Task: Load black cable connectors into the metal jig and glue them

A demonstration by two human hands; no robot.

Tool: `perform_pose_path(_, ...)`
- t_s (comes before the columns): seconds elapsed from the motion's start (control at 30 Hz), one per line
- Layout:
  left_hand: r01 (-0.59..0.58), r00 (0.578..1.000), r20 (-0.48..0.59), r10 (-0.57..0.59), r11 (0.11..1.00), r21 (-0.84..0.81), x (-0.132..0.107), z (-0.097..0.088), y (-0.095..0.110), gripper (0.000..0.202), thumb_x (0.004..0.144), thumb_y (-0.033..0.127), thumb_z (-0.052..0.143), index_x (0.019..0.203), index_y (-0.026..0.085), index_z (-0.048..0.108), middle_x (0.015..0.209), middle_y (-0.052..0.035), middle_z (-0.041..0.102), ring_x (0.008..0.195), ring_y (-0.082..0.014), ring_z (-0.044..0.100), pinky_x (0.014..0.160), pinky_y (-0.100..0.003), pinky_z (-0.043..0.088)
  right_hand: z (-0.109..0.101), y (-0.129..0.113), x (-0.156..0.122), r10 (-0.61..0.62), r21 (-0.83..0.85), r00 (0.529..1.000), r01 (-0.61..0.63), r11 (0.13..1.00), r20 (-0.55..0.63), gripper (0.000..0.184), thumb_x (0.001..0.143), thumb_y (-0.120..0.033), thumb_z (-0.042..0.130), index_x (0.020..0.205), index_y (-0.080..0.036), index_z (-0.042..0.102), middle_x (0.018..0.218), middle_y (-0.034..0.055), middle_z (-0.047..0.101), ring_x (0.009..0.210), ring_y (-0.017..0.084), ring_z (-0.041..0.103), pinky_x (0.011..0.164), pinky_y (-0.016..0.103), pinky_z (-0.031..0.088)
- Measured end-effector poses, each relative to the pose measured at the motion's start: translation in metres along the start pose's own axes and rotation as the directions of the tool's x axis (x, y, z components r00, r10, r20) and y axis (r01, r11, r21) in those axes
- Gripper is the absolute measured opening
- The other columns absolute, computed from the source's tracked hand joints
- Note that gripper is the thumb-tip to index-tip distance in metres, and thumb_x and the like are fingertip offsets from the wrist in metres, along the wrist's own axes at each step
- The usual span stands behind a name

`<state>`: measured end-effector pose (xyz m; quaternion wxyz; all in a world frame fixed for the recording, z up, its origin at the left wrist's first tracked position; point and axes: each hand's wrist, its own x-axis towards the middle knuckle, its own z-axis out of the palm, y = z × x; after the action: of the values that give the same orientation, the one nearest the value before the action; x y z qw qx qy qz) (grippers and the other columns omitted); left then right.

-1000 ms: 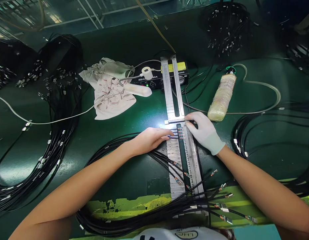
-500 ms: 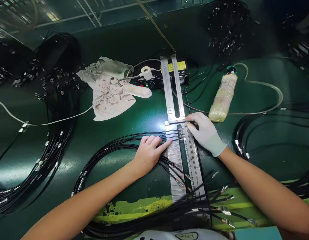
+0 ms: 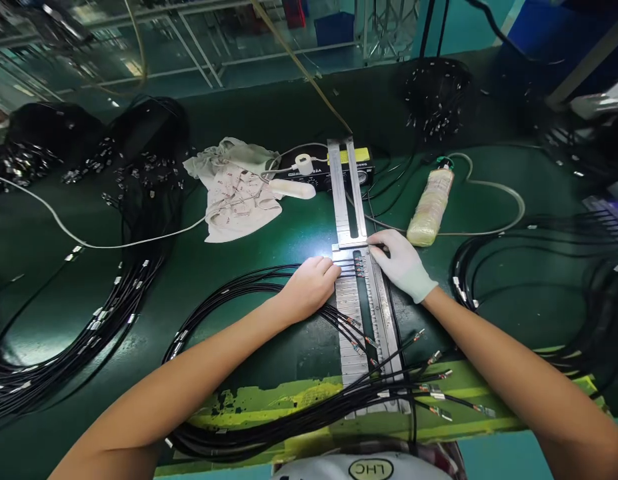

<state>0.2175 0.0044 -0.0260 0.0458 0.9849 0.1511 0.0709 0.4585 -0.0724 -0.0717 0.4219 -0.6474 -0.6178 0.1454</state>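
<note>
A long metal jig (image 3: 349,313) with slotted rails lies lengthwise on the green bench. Several black cables (image 3: 249,283) run in from the left, their terminal ends (image 3: 359,268) laid across the jig's slots. My bare left hand (image 3: 309,287) lies on these cables at the jig's left rail, fingers curled down onto them. My right hand (image 3: 401,263), in a white glove, rests on the jig's right rail beside the terminal ends, fingers bent and pressing down. More cable ends (image 3: 433,390) fan out loose over the jig's near end.
A crumpled cloth (image 3: 236,193), a white handheld tool (image 3: 291,189) and a black control box (image 3: 339,172) sit behind the jig. A tape-wrapped bottle (image 3: 429,208) with tubing lies at right. Heaps of black cable (image 3: 89,327) lie left, right and far back.
My left hand drew back down the cables, then returned to the jig's left rail with its fingers curled. The gloved right hand kept its place. The camera lifted, showing more of the bench's far side.
</note>
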Motion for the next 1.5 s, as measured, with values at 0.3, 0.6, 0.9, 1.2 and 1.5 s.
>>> perform_pose_path(0.3,0.108,0.956,-0.186,-0.228,0.860,-0.498,-0.040,-0.062,0.031,0.011,0.095,0.015,0.046,0.103,0.019,0.051,0.094,-0.0031,0.052,0.080,-0.0136,0.051,0.072,-0.027,0.045,-0.039,-0.056,-0.009,-0.063,0.080,0.997,0.059,0.995,0.053,0.022,0.097,-0.031,0.053,0.112,-0.022,0.065,0.119,0.0073,0.064,0.116,0.023,0.057,0.105,0.043,0.044)
perform_pose_path(0.6,0.001,0.916,-0.342,-0.208,0.856,-0.518,-0.075,-0.059,0.062,0.021,0.095,0.006,0.050,0.112,0.019,0.055,0.100,-0.0060,0.059,0.096,-0.0158,0.054,0.085,-0.031,0.048,-0.048,-0.137,-0.057,0.028,0.326,0.941,-0.144,0.934,0.336,0.035,0.102,-0.039,0.045,0.082,-0.020,0.067,0.083,0.0016,0.067,0.082,0.017,0.062,0.079,0.031,0.046)
perform_pose_path(0.9,-0.114,0.903,-0.414,-0.118,0.862,-0.494,-0.087,-0.069,0.088,0.038,0.093,0.002,0.049,0.126,0.021,0.053,0.109,-0.0087,0.060,0.102,-0.0175,0.057,0.088,-0.033,0.052,-0.032,-0.152,-0.078,0.032,0.665,0.835,-0.460,0.588,0.549,0.043,0.097,-0.048,0.051,0.073,-0.018,0.070,0.080,0.0051,0.071,0.080,0.019,0.065,0.080,0.033,0.050)
perform_pose_path(1.2,-0.206,0.936,-0.344,0.079,0.914,-0.351,-0.093,-0.071,0.085,0.049,0.094,0.002,0.036,0.136,0.023,0.049,0.111,-0.0100,0.057,0.101,-0.0176,0.058,0.087,-0.031,0.053,-0.033,-0.157,-0.085,0.010,0.640,0.795,-0.495,0.588,0.606,0.045,0.098,-0.050,0.048,0.073,-0.019,0.070,0.077,0.0046,0.069,0.073,0.018,0.061,0.075,0.032,0.050)
perform_pose_path(1.5,-0.136,0.963,-0.270,0.021,0.900,-0.413,-0.095,-0.043,0.089,0.030,0.098,0.016,0.041,0.128,0.014,0.039,0.109,-0.0136,0.063,0.096,-0.0201,0.061,0.085,-0.033,0.052,-0.059,-0.157,-0.089,0.188,0.107,0.730,-0.338,0.935,0.657,0.042,0.089,-0.047,0.064,0.128,-0.033,0.054,0.106,0.0030,0.071,0.093,0.024,0.067,0.082,0.038,0.056)
